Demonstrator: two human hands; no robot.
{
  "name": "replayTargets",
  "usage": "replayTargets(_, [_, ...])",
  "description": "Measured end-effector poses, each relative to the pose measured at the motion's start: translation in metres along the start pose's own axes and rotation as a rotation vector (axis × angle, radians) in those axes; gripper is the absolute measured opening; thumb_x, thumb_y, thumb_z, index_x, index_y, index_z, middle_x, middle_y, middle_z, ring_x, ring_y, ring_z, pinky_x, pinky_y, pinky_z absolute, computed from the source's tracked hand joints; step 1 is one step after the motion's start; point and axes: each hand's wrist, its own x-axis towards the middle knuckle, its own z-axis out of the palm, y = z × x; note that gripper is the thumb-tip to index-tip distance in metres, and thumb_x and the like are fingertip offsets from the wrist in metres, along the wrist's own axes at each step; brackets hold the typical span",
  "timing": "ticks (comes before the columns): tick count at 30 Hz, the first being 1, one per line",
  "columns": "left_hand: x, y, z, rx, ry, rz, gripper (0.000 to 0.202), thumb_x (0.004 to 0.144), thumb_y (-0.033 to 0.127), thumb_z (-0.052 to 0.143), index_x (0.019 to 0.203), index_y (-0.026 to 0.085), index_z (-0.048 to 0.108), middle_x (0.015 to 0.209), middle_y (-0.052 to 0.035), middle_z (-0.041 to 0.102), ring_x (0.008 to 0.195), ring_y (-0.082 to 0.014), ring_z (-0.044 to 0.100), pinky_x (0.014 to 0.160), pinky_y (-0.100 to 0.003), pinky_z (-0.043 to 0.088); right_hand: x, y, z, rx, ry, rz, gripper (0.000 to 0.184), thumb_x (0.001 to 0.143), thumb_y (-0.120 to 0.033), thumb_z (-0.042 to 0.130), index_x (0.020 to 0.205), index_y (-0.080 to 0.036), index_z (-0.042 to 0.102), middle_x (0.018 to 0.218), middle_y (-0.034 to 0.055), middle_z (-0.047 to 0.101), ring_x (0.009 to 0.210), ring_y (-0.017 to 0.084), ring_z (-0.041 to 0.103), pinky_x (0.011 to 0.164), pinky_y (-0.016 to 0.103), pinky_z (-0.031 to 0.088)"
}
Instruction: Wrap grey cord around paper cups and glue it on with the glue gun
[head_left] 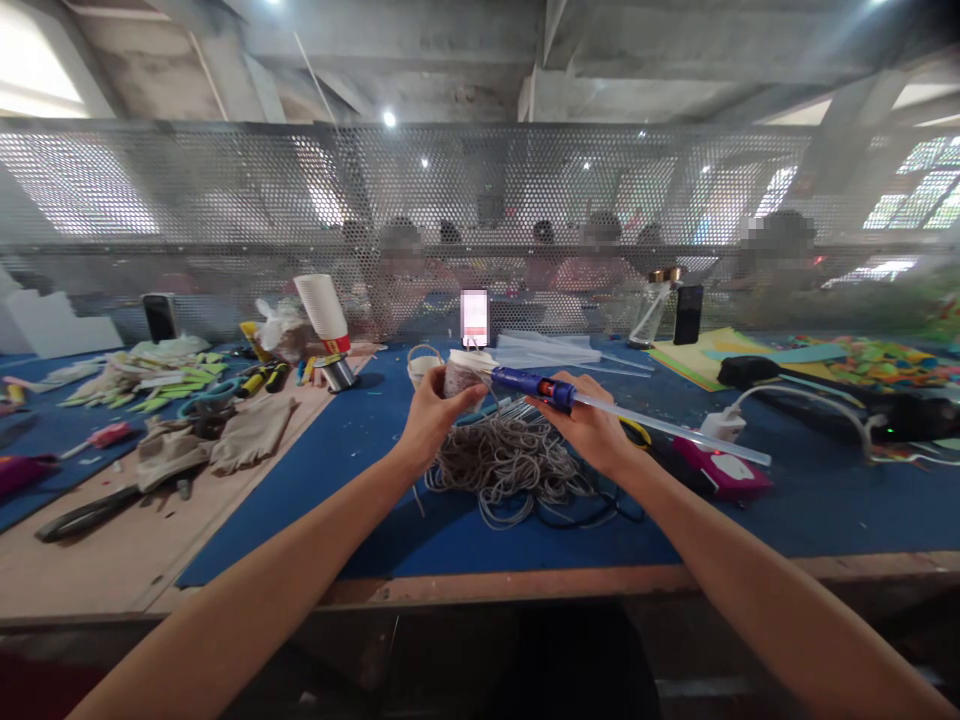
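Note:
My left hand point(430, 415) is closed around a small whitish cup point(460, 376) that looks wrapped in grey cord. My right hand point(591, 432) grips a blue glue gun point(526, 383), its nozzle at the cup's upper right side; whether it touches cannot be told. A long clear glue stick point(675, 430) juts out of the gun's back end. Under both hands lies a loose heap of grey cord point(517, 465). Just behind my left hand stands a small pale cup with a looped handle point(422, 362).
A lit phone point(474, 318) stands ahead, before a perforated metal screen point(487, 190). Stacked paper cups point(322, 308) lean on a metal tin point(339, 373) at left, near work gloves point(255, 436). Clear glue sticks point(544, 350) lie behind; a magenta box point(724, 468) and cables are at right.

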Motion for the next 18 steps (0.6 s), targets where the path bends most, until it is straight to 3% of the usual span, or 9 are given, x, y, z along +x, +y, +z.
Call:
replayTargets(5, [0.0008,-0.0011,-0.0007,-0.022,0.005,0.001,0.056,0.066,0.037,0.092,0.112,0.016,0.066,0.106,-0.0099,0.072,0.093,-0.0220,0.067,0.085,-0.037,0.055,0.0009,-0.0019,-0.0023,0.009,-0.028,0.012,0.024,0.102,-0.047,0.059,0.094,-0.025,0.064,0.084,0.0047,0.072,0.076,0.024,0.061,0.072,0.038,0.045])
replayTargets(18, [0.0003,0.0007,-0.0012,-0.026,-0.026,-0.032,0.063,0.067,0.045,0.092,0.116,0.015,0.066,0.113,-0.0110,0.072,0.099,-0.0230,0.068,0.088,-0.038,0.056,-0.0009,0.0020,0.0004,-0.024,-0.019,-0.015,0.025,0.102,-0.047,0.060,0.093,-0.024,0.063,0.082,0.0043,0.071,0.074,0.023,0.060,0.069,0.036,0.040])
